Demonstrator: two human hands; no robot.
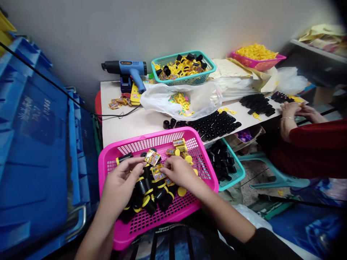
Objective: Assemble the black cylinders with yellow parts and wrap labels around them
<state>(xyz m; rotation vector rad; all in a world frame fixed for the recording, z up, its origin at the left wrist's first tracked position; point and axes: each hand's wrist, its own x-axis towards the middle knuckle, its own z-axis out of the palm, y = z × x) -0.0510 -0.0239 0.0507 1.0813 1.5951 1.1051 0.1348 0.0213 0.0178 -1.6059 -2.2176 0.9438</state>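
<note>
Big blue bin at left, turquoise stool at right

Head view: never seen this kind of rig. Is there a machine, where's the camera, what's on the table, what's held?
No machine does the handling: these are a person's bare hands, seen by one camera worn on the head, looking forward and down. The left hand appears to pinch a printed piece; the right hand touches another piece, its grip unclear. Both are over a pink basket holding black tubs with yellow ends, among other things. The table beyond carries a heat gun, a teal basket, a white bag and rows of black parts. At far right are another person's hands.
</note>
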